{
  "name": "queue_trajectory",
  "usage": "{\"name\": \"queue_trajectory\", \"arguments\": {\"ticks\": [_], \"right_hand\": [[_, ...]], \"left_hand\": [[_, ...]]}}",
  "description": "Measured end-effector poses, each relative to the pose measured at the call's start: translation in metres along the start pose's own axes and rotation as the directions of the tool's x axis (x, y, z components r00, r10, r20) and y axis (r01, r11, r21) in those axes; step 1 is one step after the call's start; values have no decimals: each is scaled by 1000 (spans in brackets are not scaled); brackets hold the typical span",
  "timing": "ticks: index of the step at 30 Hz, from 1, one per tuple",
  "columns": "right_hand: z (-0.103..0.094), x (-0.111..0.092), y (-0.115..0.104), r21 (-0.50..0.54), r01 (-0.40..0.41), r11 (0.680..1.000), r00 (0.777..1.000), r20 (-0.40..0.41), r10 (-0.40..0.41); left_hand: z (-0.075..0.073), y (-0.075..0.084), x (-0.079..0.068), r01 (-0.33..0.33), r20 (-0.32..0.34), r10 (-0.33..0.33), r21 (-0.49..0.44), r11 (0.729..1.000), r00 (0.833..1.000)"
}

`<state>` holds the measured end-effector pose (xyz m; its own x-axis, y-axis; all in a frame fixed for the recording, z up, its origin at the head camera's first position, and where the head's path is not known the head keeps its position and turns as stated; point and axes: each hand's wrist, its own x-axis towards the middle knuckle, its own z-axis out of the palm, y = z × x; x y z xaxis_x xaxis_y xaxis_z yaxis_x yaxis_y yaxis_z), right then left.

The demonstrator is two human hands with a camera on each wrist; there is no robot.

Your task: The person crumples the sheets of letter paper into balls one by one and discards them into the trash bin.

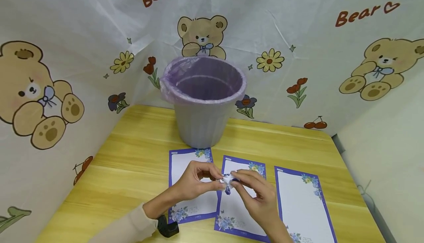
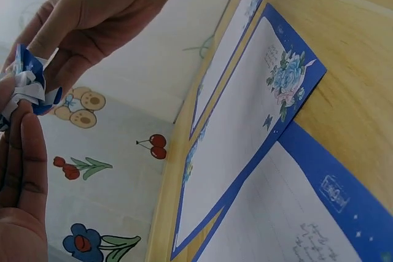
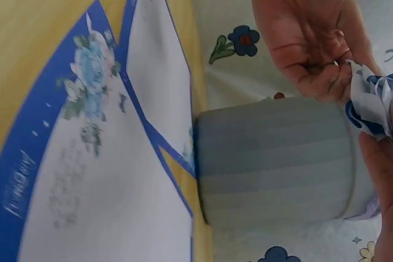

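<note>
Between both hands is a small crumpled piece of white and blue paper, held above the middle sheet. My left hand pinches its left side with thumb and fingers. From the other side my right hand pinches it too. In the left wrist view the crumpled paper shows folded white layers and blue edges. Flat on the table below lie three blue-bordered, flower-printed sheets: a left sheet, a middle sheet and a right sheet. The left and middle ones meet near their lower corners.
A grey bin lined with a purple bag stands at the back of the wooden table, just behind the left sheet. A bear-printed cloth hangs around the back and sides. A black strap device sits at the left wrist.
</note>
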<state>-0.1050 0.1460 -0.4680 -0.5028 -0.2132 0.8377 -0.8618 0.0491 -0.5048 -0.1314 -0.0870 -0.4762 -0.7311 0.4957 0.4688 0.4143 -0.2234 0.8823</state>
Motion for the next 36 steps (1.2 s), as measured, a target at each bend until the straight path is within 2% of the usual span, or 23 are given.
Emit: {"name": "queue_trajectory", "arguments": {"ticks": [6,10,12,18,25,32,36], "right_hand": [[2,-12,2,44,-131,990,991,10,131],[1,-12,-2,108,-260,960,965,49,256],[1,-11,-3,162,-288,944,958,59,282],[3,-10,-6,225,-247,943,968,6,252],[6,-6,-10,165,-225,960,971,-48,236],[7,-4,-7,165,-220,961,971,-58,232],[5,-2,0,142,-156,977,984,-69,167]], "left_hand": [[2,-5,-2,-39,-27,38,-32,999,999],[4,-7,-1,-61,-66,55,-95,994,996],[5,-6,-1,-68,-78,59,-121,990,995],[11,-2,-1,-74,-87,65,-115,991,994],[16,3,-4,-87,-93,80,-75,993,992],[11,8,-6,0,-104,-1,-3,1000,995],[6,8,-5,37,-112,-37,0,999,993]]}}
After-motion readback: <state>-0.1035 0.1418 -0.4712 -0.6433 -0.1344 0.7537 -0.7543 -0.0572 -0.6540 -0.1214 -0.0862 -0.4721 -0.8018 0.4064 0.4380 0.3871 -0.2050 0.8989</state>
